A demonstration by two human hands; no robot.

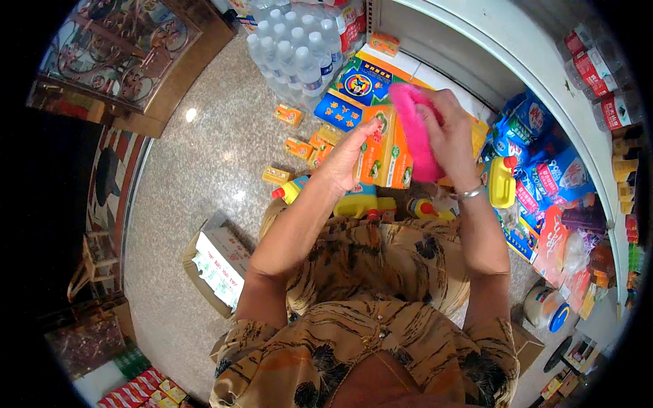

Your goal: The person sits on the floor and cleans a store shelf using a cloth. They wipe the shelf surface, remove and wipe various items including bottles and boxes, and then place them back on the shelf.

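My left hand [349,153] grips an orange-and-yellow printed pack [382,153] by its left side, holding it up in front of me. Bunched in my right hand [451,132] is a fluffy bright pink cloth [416,135], which lies against the pack's right side and upper corner. Beneath the hands lies a blue, green and yellow printed cardboard sheet [359,84]. Several small orange soap-like packs [298,148] are scattered on the floor left of my left hand. Yellow bottles with red caps [357,204] lie close to my knees, partly hidden by my forearms.
Shrink-wrapped water bottles [296,51] stand at the back. Blue detergent bags [551,173] and a yellow bottle [502,183] crowd the right, below a white shelf edge [576,102]. An opened carton [219,265] is on the floor at left. A blue-lidded jar [546,308] sits at lower right.
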